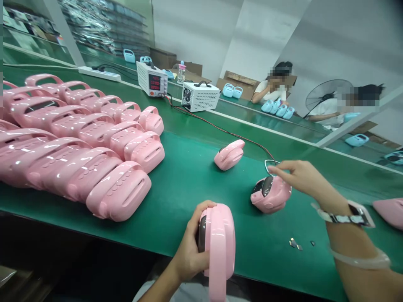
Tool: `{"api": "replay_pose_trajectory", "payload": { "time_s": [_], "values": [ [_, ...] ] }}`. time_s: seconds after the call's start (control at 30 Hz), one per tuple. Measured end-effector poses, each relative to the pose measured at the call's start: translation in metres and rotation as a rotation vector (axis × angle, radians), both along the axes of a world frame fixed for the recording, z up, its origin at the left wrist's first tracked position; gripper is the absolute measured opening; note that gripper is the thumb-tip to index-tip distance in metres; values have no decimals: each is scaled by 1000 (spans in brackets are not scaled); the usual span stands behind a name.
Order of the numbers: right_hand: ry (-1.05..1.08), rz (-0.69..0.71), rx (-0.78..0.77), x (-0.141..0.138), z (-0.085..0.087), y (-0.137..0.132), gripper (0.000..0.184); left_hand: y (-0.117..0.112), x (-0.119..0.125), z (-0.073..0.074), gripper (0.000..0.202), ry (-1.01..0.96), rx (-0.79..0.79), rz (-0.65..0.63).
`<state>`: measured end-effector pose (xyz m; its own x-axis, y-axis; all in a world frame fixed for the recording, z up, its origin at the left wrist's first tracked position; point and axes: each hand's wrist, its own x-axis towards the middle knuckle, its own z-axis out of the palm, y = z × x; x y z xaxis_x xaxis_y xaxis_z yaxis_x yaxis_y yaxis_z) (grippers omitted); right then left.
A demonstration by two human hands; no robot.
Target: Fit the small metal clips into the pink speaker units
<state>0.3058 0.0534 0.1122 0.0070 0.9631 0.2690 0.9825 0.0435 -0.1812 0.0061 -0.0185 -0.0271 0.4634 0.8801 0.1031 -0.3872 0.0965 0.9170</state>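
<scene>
My left hand [189, 247] is wrapped round a pink plastic radio shell [218, 247], held upright at the near edge of the green belt [189, 176]. My right hand [300, 176] reaches out over a second pink shell [270, 195] lying on the belt, its dark face showing. The thumb and fingers are pinched on a thin clear film piece [270, 166] just above that shell. A third pink shell [229, 154] lies farther back on the belt.
Rows of several pink shells [78, 142] fill the left of the belt. A power supply [153, 79] and a white box [200, 95] stand behind, with a red and black cable [226, 132]. Small scraps [296, 244] lie near my right arm. Two people sit beyond, by blue shells [278, 109].
</scene>
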Motion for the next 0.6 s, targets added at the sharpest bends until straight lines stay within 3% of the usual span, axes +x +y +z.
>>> {"api": "replay_pose_trajectory", "payload": {
  "time_s": [0.1,0.2,0.27,0.33,0.43,0.6],
  "values": [
    [-57,55,-24,-26,8,34,33,1,0,2,75,-28,10,-24],
    [-138,230,-127,-62,5,70,65,4,2,6,74,-30,49,21],
    [-235,255,-191,-78,0,87,61,5,3,7,74,-20,77,40],
    [-278,242,-201,-81,-2,94,41,5,4,6,74,-14,99,45],
    [-151,286,-216,-67,3,86,26,6,5,4,74,-14,119,51],
    [74,305,-278,-44,17,35,16,9,3,4,74,-19,130,39]
  ]
}}
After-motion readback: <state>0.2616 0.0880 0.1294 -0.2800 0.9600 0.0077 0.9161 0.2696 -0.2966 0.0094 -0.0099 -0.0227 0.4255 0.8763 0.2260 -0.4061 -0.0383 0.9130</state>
